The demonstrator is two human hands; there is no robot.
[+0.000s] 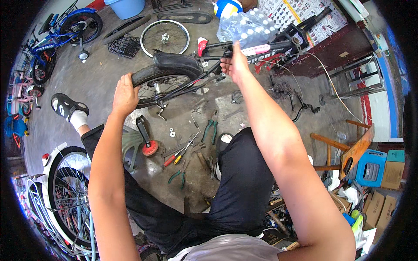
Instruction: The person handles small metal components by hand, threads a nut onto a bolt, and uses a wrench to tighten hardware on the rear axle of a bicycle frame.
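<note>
A black bicycle frame (283,46) with pink and white markings lies across the far middle, its rear wheel toward the left. My left hand (125,96) is closed over the outer edge of that wheel's black tyre (146,77), beneath a black mudguard (178,62). My right hand (236,65) is at the frame's near end, with its fingers curled around a dark part by the tube and its thumb pointing up. The hand itself hides much of what it grips. A crank arm and pedal (160,111) hang below the wheel.
Between my legs lie pliers (211,128), screwdrivers (176,154), a hammer (203,161) and spanners. A training wheel (150,148) stands nearby. Behind are a bare wheel (164,39) and packed water bottles (248,28). Bicycles line the left; a wooden stool (344,148) is at right.
</note>
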